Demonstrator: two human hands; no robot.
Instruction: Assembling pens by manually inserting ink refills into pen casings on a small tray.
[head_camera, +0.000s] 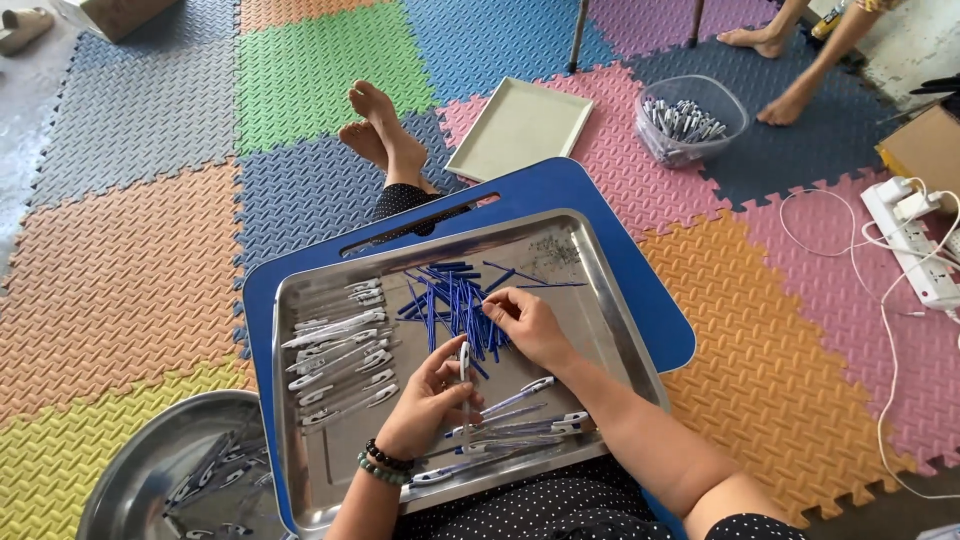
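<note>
A steel tray (610, 330) rests on a blue lap board (640, 270) over my legs. My left hand (425, 400), with bead bracelets at the wrist, holds a clear pen barrel (464, 368) upright. My right hand (525, 325) pinches a blue refill at the edge of a pile of blue refills (450, 300) in the tray's middle. A row of clear pen barrels with white clips (340, 350) lies on the tray's left side. A few assembled pens (520, 415) lie along the tray's near edge.
A round steel basin (150, 470) with several pens sits at lower left on the coloured foam mat floor. Beyond the board lie a pale square tray (520, 125) and a clear tub of pens (690, 120). Another person's feet (775, 70) are at top right. A power strip (915, 240) with cables lies right.
</note>
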